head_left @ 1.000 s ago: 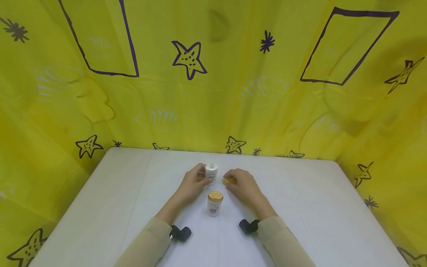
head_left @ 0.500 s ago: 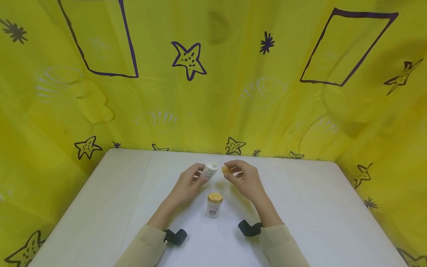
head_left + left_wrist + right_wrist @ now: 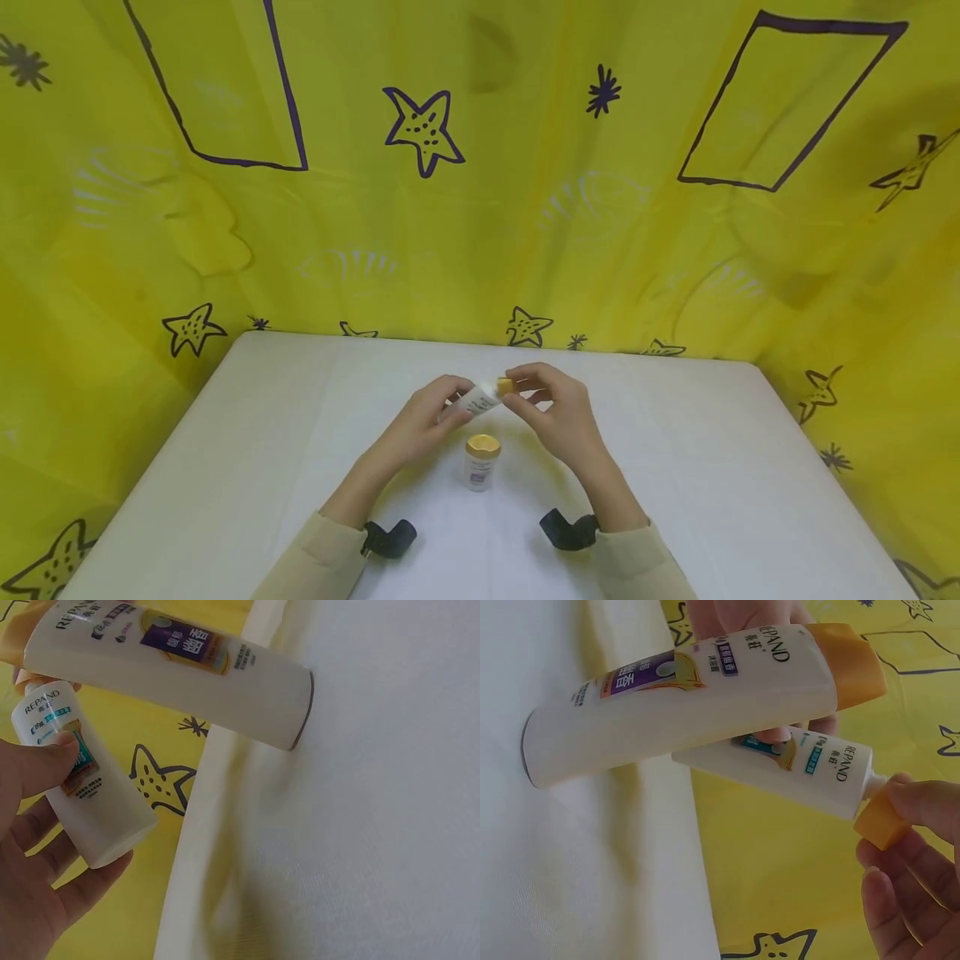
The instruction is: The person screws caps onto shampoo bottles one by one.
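My left hand (image 3: 425, 421) grips a white bottle (image 3: 105, 802) with a teal label, tilted with its neck toward the right and lifted off the table. The right hand (image 3: 558, 414) pinches a golden-yellow cap (image 3: 883, 819) between thumb and fingers. In the right wrist view the cap sits at the bottle's neck, slightly angled to it; whether it is threaded on I cannot tell. Nearer to me, between the forearms, a second white bottle (image 3: 480, 473) stands upright with its gold cap on and a purple label. Neither hand touches it.
A white-covered table (image 3: 247, 467) lies under both hands. Behind it and at the sides hangs a yellow curtain (image 3: 480, 217) printed with starfish and shells. Black wrist cameras (image 3: 390, 539) sit at both cuffs.
The left hand has raised its bottle and tipped it rightward. My right hand has lifted the cap from near the table and brought it to the bottle's neck. The standing bottle stays put.
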`<state>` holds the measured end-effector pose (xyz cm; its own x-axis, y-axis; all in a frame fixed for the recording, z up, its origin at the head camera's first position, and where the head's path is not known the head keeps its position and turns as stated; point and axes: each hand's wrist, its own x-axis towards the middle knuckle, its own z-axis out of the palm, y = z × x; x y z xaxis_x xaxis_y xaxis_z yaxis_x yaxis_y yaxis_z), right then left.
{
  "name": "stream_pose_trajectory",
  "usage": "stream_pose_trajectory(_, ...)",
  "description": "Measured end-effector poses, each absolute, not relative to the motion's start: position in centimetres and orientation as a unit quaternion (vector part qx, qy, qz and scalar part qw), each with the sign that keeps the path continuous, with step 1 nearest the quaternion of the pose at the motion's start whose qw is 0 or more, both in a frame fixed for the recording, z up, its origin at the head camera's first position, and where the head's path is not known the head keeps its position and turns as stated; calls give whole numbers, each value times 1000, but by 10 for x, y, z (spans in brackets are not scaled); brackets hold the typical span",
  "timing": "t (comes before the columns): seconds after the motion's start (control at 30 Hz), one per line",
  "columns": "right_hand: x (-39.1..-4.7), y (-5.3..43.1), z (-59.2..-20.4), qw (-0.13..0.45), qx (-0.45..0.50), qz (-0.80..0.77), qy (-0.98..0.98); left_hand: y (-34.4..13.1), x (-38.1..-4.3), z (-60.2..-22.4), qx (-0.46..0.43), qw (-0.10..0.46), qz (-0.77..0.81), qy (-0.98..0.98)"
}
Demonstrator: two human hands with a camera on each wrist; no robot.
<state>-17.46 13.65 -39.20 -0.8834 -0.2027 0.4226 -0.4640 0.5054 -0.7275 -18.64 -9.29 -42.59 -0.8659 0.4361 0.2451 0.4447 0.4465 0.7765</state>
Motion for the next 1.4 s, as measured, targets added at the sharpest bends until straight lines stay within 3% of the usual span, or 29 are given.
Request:
stream_pose_trajectory(0.4,-174,139,-394,155,234,463,-841,-88,-181,-426,-255,1,-447,-857)
stream_pose_trajectory(0.9,-174,141,-394,110,234,498,-827,-90,-181,-426,-248,29,-439,-863)
stream_pose_trajectory(1.4,-174,140,-396,147,234,489,-827,-89,-182,-430,-273,30,-442,-854)
